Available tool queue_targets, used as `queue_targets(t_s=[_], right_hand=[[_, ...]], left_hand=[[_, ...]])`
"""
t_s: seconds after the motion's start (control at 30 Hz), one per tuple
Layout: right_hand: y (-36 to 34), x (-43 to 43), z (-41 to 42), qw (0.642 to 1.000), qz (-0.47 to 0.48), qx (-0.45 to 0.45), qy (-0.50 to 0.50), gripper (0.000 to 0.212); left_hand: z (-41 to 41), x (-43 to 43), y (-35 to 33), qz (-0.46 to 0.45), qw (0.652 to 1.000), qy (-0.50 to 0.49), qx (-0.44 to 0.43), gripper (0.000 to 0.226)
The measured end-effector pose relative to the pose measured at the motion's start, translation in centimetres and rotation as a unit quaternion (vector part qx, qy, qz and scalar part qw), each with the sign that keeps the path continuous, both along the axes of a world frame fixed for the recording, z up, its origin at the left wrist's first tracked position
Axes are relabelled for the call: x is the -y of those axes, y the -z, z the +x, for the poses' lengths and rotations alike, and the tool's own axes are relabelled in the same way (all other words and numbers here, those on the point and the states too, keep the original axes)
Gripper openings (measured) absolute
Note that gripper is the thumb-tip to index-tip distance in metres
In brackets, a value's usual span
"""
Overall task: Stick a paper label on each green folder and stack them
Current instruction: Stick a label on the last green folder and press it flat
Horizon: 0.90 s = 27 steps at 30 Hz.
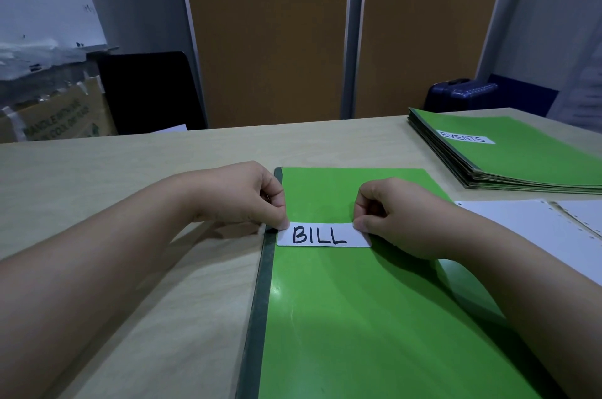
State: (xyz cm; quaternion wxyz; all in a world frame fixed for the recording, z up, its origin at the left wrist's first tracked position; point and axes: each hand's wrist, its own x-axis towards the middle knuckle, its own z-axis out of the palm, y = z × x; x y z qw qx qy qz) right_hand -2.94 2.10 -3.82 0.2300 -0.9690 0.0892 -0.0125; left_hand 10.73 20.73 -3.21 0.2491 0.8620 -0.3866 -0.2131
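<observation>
A green folder (358,317) with a dark spine lies flat on the table in front of me. A white paper label reading BILL (322,235) rests on its upper part. My left hand (247,196) pinches the label's left end with thumb and forefinger. My right hand (394,219) pinches the label's right end the same way. At the far right sits a stack of green folders (527,164); the top one carries a label reading EVENTS (465,138).
White perforated sheets (537,229) lie on the wooden table (130,268) right of the folder. Behind the table stand brown partition panels (270,40), a black chair (146,92), a cardboard box (55,118) and a blue suitcase (462,95).
</observation>
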Motion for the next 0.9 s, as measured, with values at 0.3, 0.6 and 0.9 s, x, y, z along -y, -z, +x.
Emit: queue_targets(t_s=[0.3, 0.6, 0.9], right_hand=[[0.0, -0.2, 0.1, 1.000, -0.015, -0.002, 0.009, 0.013], [0.0, -0.4, 0.2, 1.000, -0.023, 0.000, 0.015, 0.013], [0.3, -0.1, 0.0, 0.998, -0.058, 0.014, 0.022, 0.007]], left_hand=[[-0.2, 0.1, 0.0, 0.003, 1.000, -0.004, 0.010, 0.018], [-0.5, 0.3, -0.2, 0.014, 0.999, -0.010, 0.029, 0.016], [-1.1, 0.7, -0.3, 0.032, 0.996, -0.006, 0.084, 0.006]])
